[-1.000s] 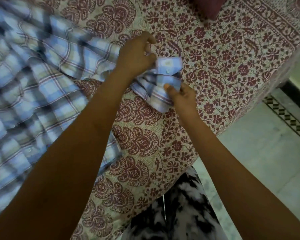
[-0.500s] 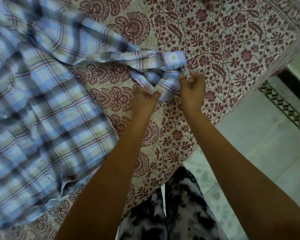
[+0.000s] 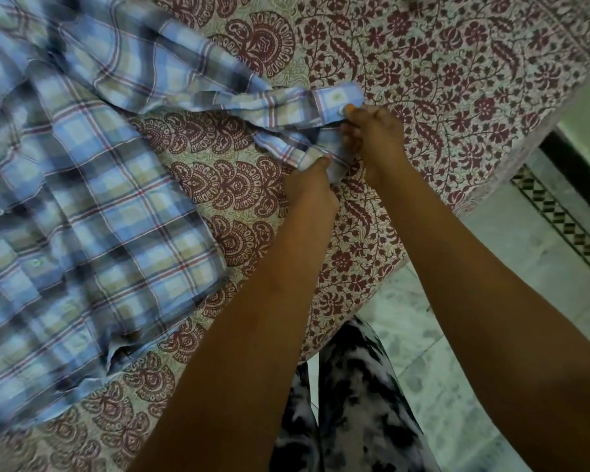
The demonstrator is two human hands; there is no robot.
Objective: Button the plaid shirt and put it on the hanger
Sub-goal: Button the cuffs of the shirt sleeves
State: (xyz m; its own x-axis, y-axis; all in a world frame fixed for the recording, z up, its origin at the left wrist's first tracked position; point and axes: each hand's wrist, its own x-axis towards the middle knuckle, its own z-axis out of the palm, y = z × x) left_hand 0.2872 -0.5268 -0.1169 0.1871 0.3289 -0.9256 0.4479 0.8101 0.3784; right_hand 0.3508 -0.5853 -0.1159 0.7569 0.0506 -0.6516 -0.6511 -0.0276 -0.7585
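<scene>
The blue plaid shirt [image 3: 82,185] lies spread on the bed at the left, its body buttoned down the front. One sleeve stretches right and ends in a cuff [image 3: 336,98] with a pale button. My right hand [image 3: 372,137] pinches the cuff's edge by the button. My left hand [image 3: 312,189] grips the lower fold of the same cuff from below. Both hands sit close together near the bed's right edge. No hanger is in view.
A cream bedsheet [image 3: 423,63] with maroon floral print covers the bed. Its edge runs diagonally at the right, with a pale tiled floor [image 3: 491,318] and a patterned border strip [image 3: 566,219] beyond. My black-and-white patterned trousers [image 3: 348,403] show at the bottom.
My left hand came off the top of the cuff and dropped below it, gripping the lower fold. My right hand rose to the cuff's button edge. The sleeve now lies stretched flat.
</scene>
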